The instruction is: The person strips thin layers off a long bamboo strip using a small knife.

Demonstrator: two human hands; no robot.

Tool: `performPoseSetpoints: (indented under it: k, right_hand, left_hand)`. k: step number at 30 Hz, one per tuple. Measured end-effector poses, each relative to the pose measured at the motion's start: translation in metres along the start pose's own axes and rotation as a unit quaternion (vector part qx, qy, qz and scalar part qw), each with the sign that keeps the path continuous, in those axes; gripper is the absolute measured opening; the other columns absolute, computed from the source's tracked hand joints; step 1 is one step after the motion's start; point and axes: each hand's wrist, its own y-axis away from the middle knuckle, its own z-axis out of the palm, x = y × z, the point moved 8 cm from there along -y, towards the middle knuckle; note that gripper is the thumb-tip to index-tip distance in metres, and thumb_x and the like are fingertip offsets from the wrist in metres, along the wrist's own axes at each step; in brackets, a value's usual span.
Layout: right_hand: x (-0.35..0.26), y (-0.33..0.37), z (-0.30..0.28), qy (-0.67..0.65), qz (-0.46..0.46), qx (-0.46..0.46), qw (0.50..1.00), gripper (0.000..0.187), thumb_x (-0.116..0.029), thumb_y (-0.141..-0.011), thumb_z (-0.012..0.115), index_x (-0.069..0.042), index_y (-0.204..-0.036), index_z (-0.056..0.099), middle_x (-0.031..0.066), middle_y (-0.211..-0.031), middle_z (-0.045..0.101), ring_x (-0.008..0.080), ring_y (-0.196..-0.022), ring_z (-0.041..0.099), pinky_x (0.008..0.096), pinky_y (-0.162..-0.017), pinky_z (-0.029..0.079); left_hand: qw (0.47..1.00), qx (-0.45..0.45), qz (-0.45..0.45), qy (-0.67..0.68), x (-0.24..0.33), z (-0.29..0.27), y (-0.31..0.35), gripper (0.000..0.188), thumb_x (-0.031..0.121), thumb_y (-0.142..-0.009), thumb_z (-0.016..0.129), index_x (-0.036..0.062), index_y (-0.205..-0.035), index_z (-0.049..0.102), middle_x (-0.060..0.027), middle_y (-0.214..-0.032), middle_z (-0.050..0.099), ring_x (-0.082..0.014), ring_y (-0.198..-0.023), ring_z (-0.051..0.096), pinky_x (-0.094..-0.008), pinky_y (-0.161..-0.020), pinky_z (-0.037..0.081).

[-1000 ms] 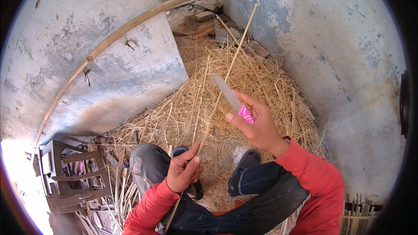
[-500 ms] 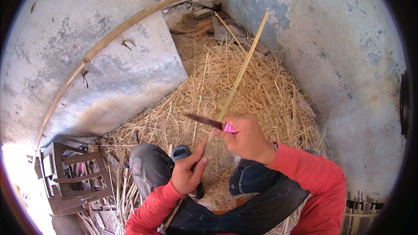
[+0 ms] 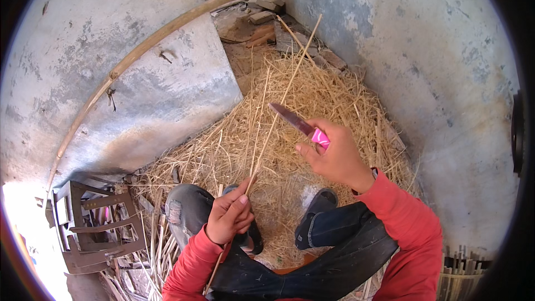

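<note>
My left hand (image 3: pixel 231 214), low above my knee, has its fingers closed round a long, thin bamboo strip (image 3: pixel 274 125). The strip slants up and away over the shavings, and its lower end passes beneath my left forearm. Another thin sliver meets it near the hand; I cannot tell whether it is held too. To the right, my right hand (image 3: pixel 337 159) grips a knife (image 3: pixel 292 119) by its pink-wrapped handle. The dark blade points up and left, apart from the strip.
Pale shavings (image 3: pixel 329 97) heap up before my feet, against the worn wall (image 3: pixel 434 78). A long bent bamboo pole (image 3: pixel 167 30) arches across the left. A brown slatted frame (image 3: pixel 103 226) lies at lower left, and a slatted basket (image 3: pixel 462 276) stands at lower right.
My right hand has lifted the knife off the strip, up and to the right. My left hand has shifted slightly down and left, and the strip now shows a narrower side.
</note>
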Motion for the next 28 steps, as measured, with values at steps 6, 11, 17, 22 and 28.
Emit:
performPoseSetpoints:
  k: [6,11,17,22,28]
  right_hand:
    - [-0.001,-0.005,-0.005,-0.031,0.013,-0.020,0.999,0.034,-0.031,-0.099,0.064,0.001,-0.090,0.066,0.0069,-0.061,0.054,0.0139,-0.055,0.049,0.0355,-0.052,0.039]
    - [0.025,-0.024,-0.030,0.082,0.054,0.000,0.995,0.047,-0.035,-0.107,0.052,0.001,-0.080,0.064,0.0014,-0.057,0.044,0.0120,-0.055,0.041,0.0348,-0.053,0.035]
    - [0.059,-0.053,-0.095,0.120,0.014,0.183,0.976,0.055,-0.040,-0.107,0.050,0.003,-0.074,0.058,0.0155,-0.054,0.043,0.0274,-0.048,0.040,0.0433,-0.050,0.035]
    - [0.039,-0.039,-0.062,0.122,0.009,0.108,0.987,0.050,-0.037,-0.108,0.050,0.002,-0.079,0.063,0.0173,-0.056,0.048,0.0300,-0.048,0.046,0.0450,-0.051,0.038]
    - [0.018,-0.011,0.006,0.059,-0.104,0.008,0.993,0.042,-0.037,-0.106,0.055,-0.002,-0.094,0.075,0.0161,-0.057,0.055,0.0241,-0.048,0.054,0.0393,-0.050,0.041]
  left_hand:
    - [0.999,-0.047,-0.014,0.001,-0.005,0.010,-0.001,0.050,0.016,-0.110,0.045,0.0111,-0.159,0.035,0.0061,-0.061,0.030,-0.0052,-0.047,0.028,-0.0227,-0.045,0.026]
    - [0.992,-0.052,0.028,-0.115,-0.008,0.015,0.001,0.053,0.010,-0.107,0.053,0.0086,-0.158,0.037,0.0061,-0.063,0.044,-0.0036,-0.050,0.036,-0.0218,-0.046,0.030]
    - [0.988,-0.052,-0.004,-0.148,-0.008,0.023,0.006,0.053,0.004,-0.104,0.056,0.0070,-0.155,0.042,0.0060,-0.067,0.050,-0.0021,-0.053,0.042,-0.0207,-0.049,0.034]
    - [0.993,-0.051,0.042,-0.098,-0.007,0.023,0.005,0.052,0.001,-0.103,0.055,0.0072,-0.154,0.043,0.0057,-0.066,0.049,-0.0038,-0.054,0.041,-0.0218,-0.049,0.033]
    - [0.996,-0.038,0.066,-0.050,-0.009,0.017,-0.001,0.052,0.001,-0.103,0.057,0.0091,-0.153,0.046,0.0037,-0.069,0.052,-0.0046,-0.055,0.041,-0.0226,-0.050,0.033]
